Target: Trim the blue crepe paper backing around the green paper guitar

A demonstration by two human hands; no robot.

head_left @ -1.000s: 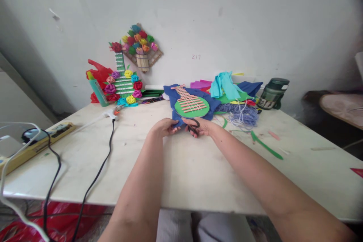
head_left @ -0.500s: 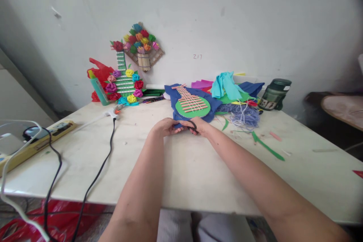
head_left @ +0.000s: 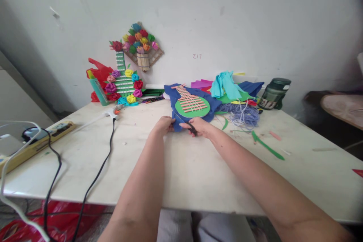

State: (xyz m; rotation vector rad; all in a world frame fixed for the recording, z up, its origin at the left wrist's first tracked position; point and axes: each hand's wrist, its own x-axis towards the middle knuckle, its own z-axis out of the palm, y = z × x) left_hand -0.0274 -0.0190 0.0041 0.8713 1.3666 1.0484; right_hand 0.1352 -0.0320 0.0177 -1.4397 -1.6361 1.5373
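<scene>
A sheet of dark blue paper [head_left: 173, 94] lies on the table, with a green lute-shaped cutout [head_left: 185, 114] on top of it. Pink sticks and white strings cross the cutout. My left hand [head_left: 165, 124] pinches the near left edge of the blue paper. In my right hand [head_left: 200, 126] is a pair of scissors [head_left: 193, 130] with dark handles; its blades point up and left over the blue paper, just below the green cutout. Part of the right fingers is hidden behind the handles.
At the back left stand a flower-decorated green guitar craft [head_left: 124, 86] and a glue bottle [head_left: 98, 89]. A glue gun [head_left: 112, 113] and power strip [head_left: 61, 128] with cords lie left. Purple yarn [head_left: 241, 114], paper scraps [head_left: 266, 145] and a dark green bottle [head_left: 274, 93] are right.
My hands have moved slightly apart. The scissor blades now show over the blue paper, and the left hand has shifted up along the paper's left edge.
</scene>
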